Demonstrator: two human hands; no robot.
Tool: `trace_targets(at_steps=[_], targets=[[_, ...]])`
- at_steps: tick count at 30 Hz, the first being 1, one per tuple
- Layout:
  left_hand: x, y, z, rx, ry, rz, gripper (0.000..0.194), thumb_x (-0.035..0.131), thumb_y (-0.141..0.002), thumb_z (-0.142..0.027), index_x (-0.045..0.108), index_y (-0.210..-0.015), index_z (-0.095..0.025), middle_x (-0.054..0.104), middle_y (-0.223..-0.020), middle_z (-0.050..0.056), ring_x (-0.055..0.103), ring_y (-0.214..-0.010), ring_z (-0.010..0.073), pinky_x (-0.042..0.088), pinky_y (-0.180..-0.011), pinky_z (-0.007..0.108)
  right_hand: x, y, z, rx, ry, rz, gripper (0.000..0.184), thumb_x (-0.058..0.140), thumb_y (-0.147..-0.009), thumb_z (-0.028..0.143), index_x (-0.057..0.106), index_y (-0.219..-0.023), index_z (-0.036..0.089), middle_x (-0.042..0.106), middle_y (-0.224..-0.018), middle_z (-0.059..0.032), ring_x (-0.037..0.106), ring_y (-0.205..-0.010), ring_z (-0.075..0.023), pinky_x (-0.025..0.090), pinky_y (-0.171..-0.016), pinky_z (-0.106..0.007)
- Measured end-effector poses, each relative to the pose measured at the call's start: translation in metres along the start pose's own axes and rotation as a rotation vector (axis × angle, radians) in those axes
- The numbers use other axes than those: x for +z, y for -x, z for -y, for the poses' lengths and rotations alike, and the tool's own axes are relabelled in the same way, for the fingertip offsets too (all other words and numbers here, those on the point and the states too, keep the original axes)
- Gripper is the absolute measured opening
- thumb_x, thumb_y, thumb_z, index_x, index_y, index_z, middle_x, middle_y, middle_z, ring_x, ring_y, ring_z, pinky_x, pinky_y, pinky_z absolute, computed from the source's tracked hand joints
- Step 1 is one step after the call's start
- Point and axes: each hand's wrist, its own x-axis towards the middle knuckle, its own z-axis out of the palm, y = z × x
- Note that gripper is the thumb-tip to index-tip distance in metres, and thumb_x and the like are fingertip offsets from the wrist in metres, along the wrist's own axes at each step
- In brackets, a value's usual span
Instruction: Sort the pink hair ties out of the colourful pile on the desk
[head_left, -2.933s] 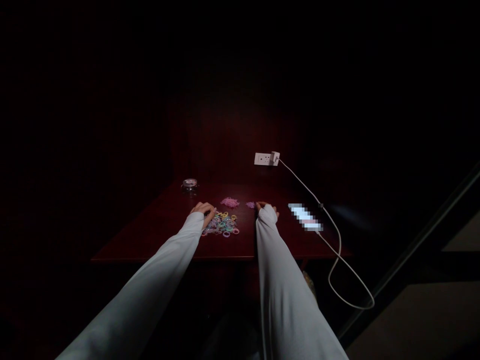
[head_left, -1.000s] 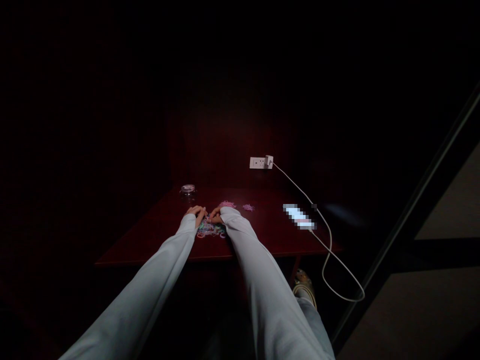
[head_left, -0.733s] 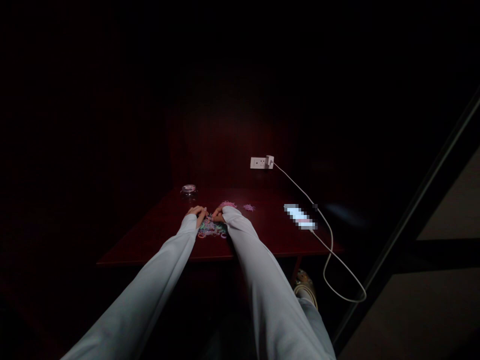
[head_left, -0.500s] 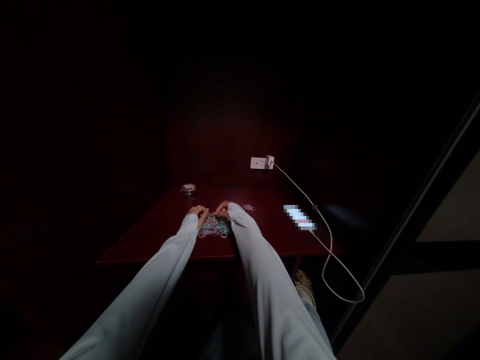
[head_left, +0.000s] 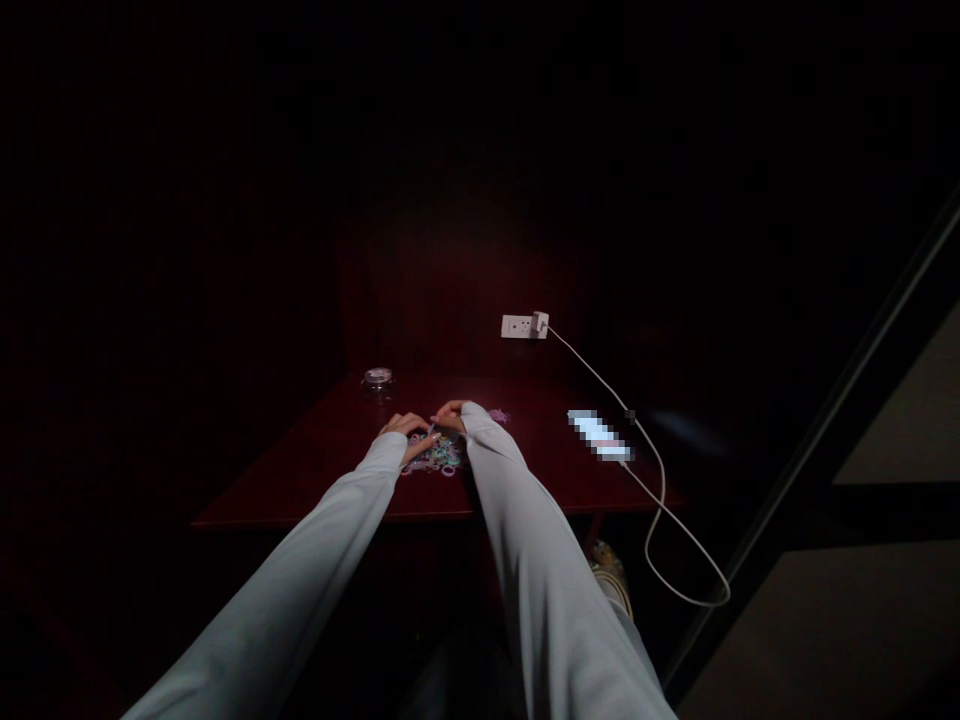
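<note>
Small elastic hair ties in mixed colours form a loose pile point(head_left: 439, 460) on the dark red table. My left hand point(head_left: 407, 430) rests at the pile's left side, its thumb stretched over the ties and apart from the other fingers. Facing it at the far right edge of the pile is my right hand point(head_left: 453, 415), its fingers pinched together. A lilac hair tie point(head_left: 433, 427) shows between the two hands, at my right fingertips. Just beyond my right wrist lies a small heap of purple ties point(head_left: 499, 415). The pink heap is hidden behind my right hand.
A clear lidded jar point(head_left: 378, 379) stands at the table's back left. On the right lies a phone point(head_left: 598, 435) with a lit, blurred screen. Its white cable point(head_left: 664, 470) loops past the table edge and up to the wall socket point(head_left: 519, 326).
My right hand went from the purple heap leftward to the mixed pile, then drew slightly back right. My left hand has lately shifted right over the pile. The pink heap became covered.
</note>
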Motion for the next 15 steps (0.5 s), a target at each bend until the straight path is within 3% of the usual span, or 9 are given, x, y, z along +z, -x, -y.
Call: trace_targets(at_steps=[8, 15], targets=[[0.004, -0.001, 0.003, 0.016, -0.013, -0.015, 0.027, 0.072, -0.096, -0.051, 0.083, -0.096, -0.026, 0.079, -0.112, 0.007, 0.064, -0.100, 0.0264, 0.053, -0.092, 0.040, 0.001, 0.006, 0.011, 0.000, -0.005, 0.037, 0.043, 0.092, -0.073, 0.052, 0.066, -0.071, 0.018, 0.050, -0.055, 0.0086, 0.041, -0.058, -0.0092, 0.030, -0.059, -0.024], [0.004, -0.002, 0.009, 0.052, -0.010, -0.004, 0.028, 0.068, -0.100, -0.048, 0.085, -0.094, -0.027, 0.079, -0.113, 0.006, 0.064, -0.099, 0.0253, 0.054, -0.092, 0.039, 0.000, -0.001, -0.003, -0.025, -0.028, 0.026, 0.048, 0.096, -0.066, 0.057, 0.069, -0.072, 0.018, 0.053, -0.056, 0.0082, 0.043, -0.058, -0.0086, 0.030, -0.059, -0.024]])
